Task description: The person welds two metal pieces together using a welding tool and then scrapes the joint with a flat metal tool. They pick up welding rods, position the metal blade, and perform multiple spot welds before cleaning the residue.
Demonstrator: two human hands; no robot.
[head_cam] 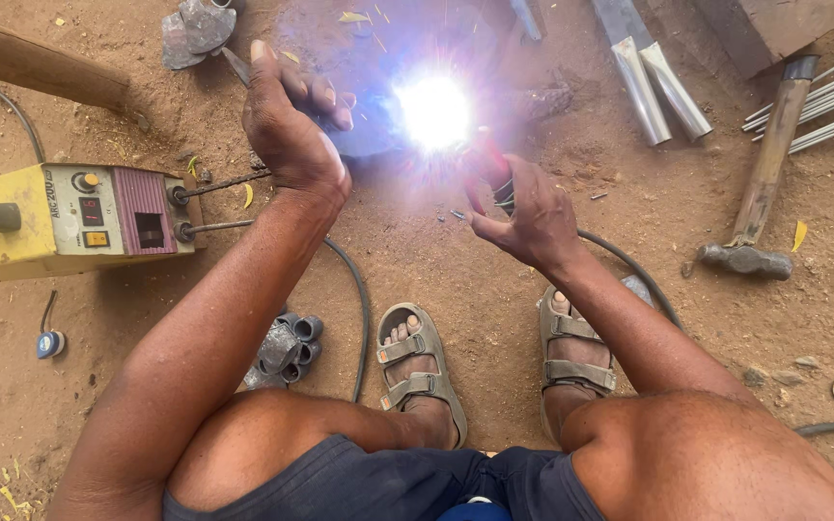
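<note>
A blinding white welding arc (433, 113) burns on the dirt ground between my hands. My right hand (523, 212) grips a red-handled electrode holder (486, 164) whose tip points into the arc. My left hand (287, 121) is closed around a dark metal piece (238, 66) just left of the glare. The workpiece under the arc is washed out by the light. My sandalled feet (422, 362) rest on the ground below.
A yellow welding machine (60, 217) sits at the left with black cables (359, 299) running out. A hammer (760, 183) lies at the right beside metal rods (822, 106) and two steel tubes (658, 87). Small metal parts (287, 349) lie by my left knee.
</note>
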